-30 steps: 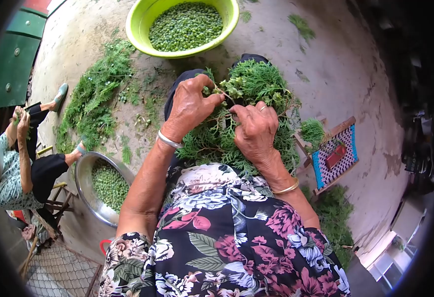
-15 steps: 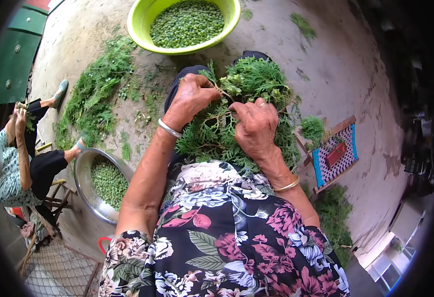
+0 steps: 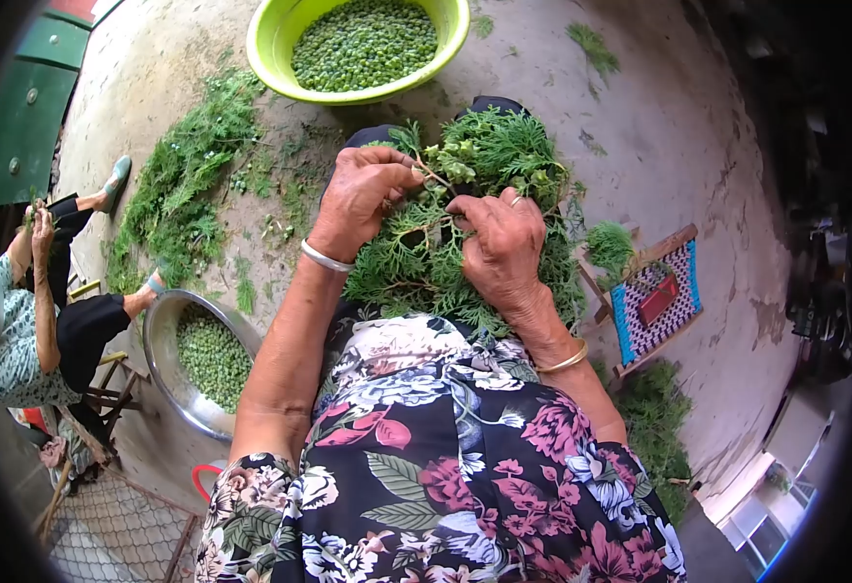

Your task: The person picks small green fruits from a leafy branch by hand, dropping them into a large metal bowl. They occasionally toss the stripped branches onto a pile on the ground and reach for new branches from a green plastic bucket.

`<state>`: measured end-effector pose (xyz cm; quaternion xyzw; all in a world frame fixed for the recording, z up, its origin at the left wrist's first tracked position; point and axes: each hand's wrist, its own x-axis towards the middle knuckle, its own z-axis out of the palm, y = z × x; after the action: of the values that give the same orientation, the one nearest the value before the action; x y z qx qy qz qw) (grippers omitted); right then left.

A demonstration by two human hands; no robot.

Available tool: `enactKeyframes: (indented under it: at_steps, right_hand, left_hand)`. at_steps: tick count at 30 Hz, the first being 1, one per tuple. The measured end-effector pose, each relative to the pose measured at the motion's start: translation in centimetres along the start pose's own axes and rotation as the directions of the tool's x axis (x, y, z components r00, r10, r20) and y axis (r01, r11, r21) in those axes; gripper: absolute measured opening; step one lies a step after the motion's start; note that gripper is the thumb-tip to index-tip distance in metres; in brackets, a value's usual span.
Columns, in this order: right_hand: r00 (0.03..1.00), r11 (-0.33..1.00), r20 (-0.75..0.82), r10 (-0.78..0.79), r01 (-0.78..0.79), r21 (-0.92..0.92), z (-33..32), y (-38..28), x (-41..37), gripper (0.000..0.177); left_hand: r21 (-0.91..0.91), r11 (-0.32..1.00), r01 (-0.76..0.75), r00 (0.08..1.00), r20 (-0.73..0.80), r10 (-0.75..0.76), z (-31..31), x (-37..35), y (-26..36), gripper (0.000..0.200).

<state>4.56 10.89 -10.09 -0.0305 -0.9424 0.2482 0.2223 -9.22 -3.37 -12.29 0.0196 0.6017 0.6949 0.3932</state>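
Note:
Leafy evergreen branches (image 3: 416,262) with flat, scaly sprays lie heaped across my lap. Pale green cones (image 3: 455,160) cluster on the upper part of the heap. My left hand (image 3: 363,199), wearing a silver bangle, is closed, with thumb and forefinger pinching a thin brown twig (image 3: 434,176). On the other side my right hand (image 3: 504,243), with a ring and a gold-coloured bangle, is closed at the twig's lower end. Its inner fingers are partly hidden. Just beyond my knees stands a lime-green basin (image 3: 262,44) holding many small green cones.
A metal basin (image 3: 160,360) of green cones stands at left, near a seated person (image 3: 32,330) handling a sprig. Cut branches (image 3: 178,194) cover the floor there. At right are a woven stool (image 3: 625,325) with a red object (image 3: 657,301) on it and more greenery (image 3: 654,428).
My left hand has shifted slightly left and turned a little. My right hand stays almost in place at the twig. The seated person's hands have moved slightly.

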Motion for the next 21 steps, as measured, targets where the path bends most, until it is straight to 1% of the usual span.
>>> enactKeyframes:
  at_steps: [2,3,4,6,7,8,11,12,13,14,15,16,18,19,20,21]
  right_hand:
    - [1.0,1.0,0.001,0.002,-0.002,0.016,0.0,0.1,0.0,0.029]
    - [1.0,0.999,0.0,0.003,-0.003,0.033,0.1,0.1,0.0,0.029]
    - [1.0,0.999,0.0,0.003,-0.003,0.034,0.0,0.2,0.0,0.029]
    - [1.0,0.998,0.011,0.01,-0.01,0.056,-0.1,0.2,0.1,0.03]
    - [1.0,0.998,0.01,0.013,-0.014,0.054,-0.2,0.1,0.1,0.03]
    - [1.0,0.997,0.01,0.015,-0.015,0.075,-0.3,0.1,0.2,0.03]
    - [1.0,0.995,0.007,0.023,-0.023,0.099,-0.4,0.3,0.2,0.031]
    - [1.0,0.994,0.006,0.025,-0.026,0.104,-0.4,0.3,0.2,0.03]
    - [1.0,0.994,0.004,0.026,-0.027,0.105,-0.3,0.3,0.2,0.03]
    - [1.0,0.996,0.01,0.001,-0.002,0.084,0.0,0.3,0.1,0.03]
    - [1.0,0.998,0.017,-0.023,0.022,0.062,0.1,0.4,0.0,0.03]
    - [1.0,0.998,0.016,-0.021,0.02,0.062,0.1,0.4,-0.1,0.03]
    - [0.999,0.996,0.0,-0.045,0.045,0.078,0.3,0.4,0.0,0.03]
    - [0.999,0.997,-0.004,-0.035,0.035,0.069,0.1,0.3,0.0,0.03]
    - [1.0,0.997,-0.006,-0.029,0.03,0.069,0.0,0.5,-0.1,0.03]
    - [0.999,0.998,-0.029,-0.018,0.02,0.059,-0.1,0.7,-0.3,0.03]
  left_hand:
    - [-0.132,0.991,0.002,1.0,-0.027,-0.006,0.0,0.0,-0.2,0.011]
    - [-0.129,0.992,0.004,1.0,0.011,-0.002,-0.6,0.2,-0.5,0.011]
    - [-0.129,0.992,0.004,1.0,0.011,-0.002,-0.8,0.3,-0.9,0.011]
    - [-0.248,0.967,0.065,0.998,0.036,-0.058,-1.2,0.5,-1.6,0.012]
    - [-0.294,0.954,0.062,0.998,0.033,-0.054,-0.8,0.3,-1.8,0.014]
    - [-0.293,0.954,0.064,0.998,0.036,-0.056,-0.9,0.2,-2.1,0.014]
    - [-0.415,0.909,0.038,0.997,0.071,-0.01,-0.7,0.2,-2.7,0.015]
    - [-0.414,0.91,0.039,0.997,0.071,-0.01,-0.9,0.0,-2.5,0.015]
    - [-0.251,0.968,0.005,1.0,0.013,-0.001,-0.7,-0.7,-1.4,0.013]
    - [-0.078,0.997,-0.021,0.999,-0.039,0.018,-0.6,-1.0,-0.7,0.012]
    - [-0.071,0.993,-0.095,0.994,-0.059,0.091,-0.6,-0.7,-1.0,0.01]
    - [-0.07,0.993,-0.094,0.994,-0.058,0.09,-0.5,-0.7,-0.8,0.01]
    - [-0.122,0.99,-0.067,0.987,-0.155,0.048,-0.4,-0.8,-0.2,0.01]
    - [-0.283,0.959,0.002,0.99,-0.135,-0.042,-1.4,-0.3,-0.6,0.006]
    - [-0.512,0.856,0.08,0.997,0.028,-0.076,-4.2,0.6,-1.7,0.016]
    - [-0.641,0.745,0.186,0.969,0.247,-0.029,-6.0,0.7,-1.4,0.019]
